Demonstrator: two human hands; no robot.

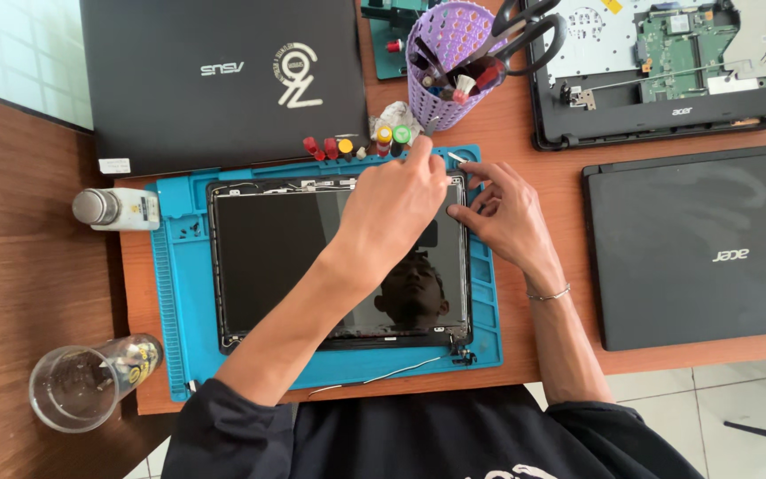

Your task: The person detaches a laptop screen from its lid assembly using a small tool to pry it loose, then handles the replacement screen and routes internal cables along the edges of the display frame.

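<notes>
A black laptop screen panel lies flat on a blue repair mat. My left hand reaches across the panel to its top right corner and is closed on a thin tool that points away from me. My right hand rests with spread fingertips on that same corner of the panel's frame, beside a small pale metal piece on the mat. A thin loose wire lies along the mat's near edge.
A purple mesh cup with tools and scissors stands behind the mat, next to small coloured caps. Around it are a closed black laptop, an opened laptop base, another closed laptop, a white bottle and a glass.
</notes>
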